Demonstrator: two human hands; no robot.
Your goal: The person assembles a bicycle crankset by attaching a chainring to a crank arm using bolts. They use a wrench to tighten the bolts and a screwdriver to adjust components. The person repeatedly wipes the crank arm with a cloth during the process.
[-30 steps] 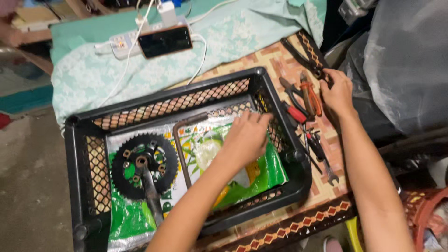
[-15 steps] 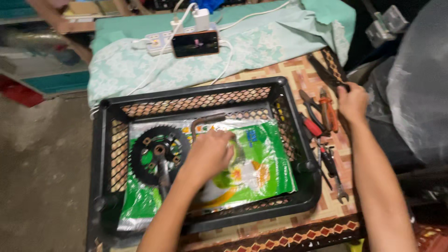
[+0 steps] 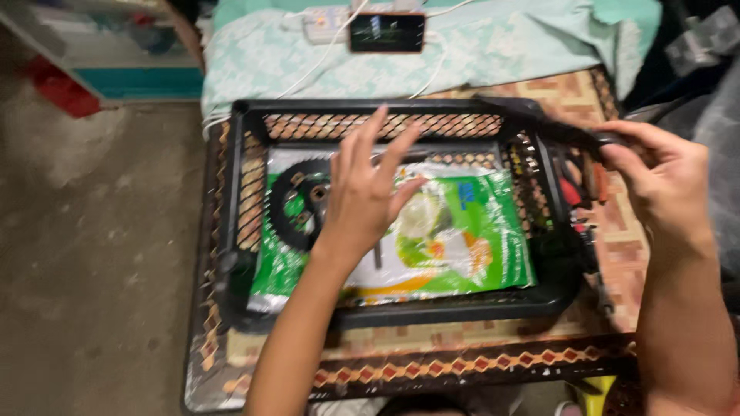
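Note:
My left hand [image 3: 368, 192] hovers open, fingers spread, above a black plastic crate [image 3: 247, 185]. A green and white plastic bag [image 3: 462, 239] lines the crate's bottom. On it lies a black toothed chainring with its crank arm [image 3: 293, 204], partly hidden by my left hand. My right hand [image 3: 663, 185] is at the crate's right side, fingers closed on a long dark tool [image 3: 570, 135] that reaches over the crate's far right corner. The picture is blurred by motion.
The crate stands on a low table with a patterned top [image 3: 462, 362]. Pliers with red handles [image 3: 574, 192] lie right of the crate. A pale green cloth [image 3: 493, 54] with a phone [image 3: 385, 32] and a power strip [image 3: 324, 25] lies behind. Concrete floor [image 3: 92, 254] is to the left.
My left hand has lifted off the bag and spread its fingers. My right hand has picked up a dark tool from the table and raised it toward the crate's corner. The camera moved.

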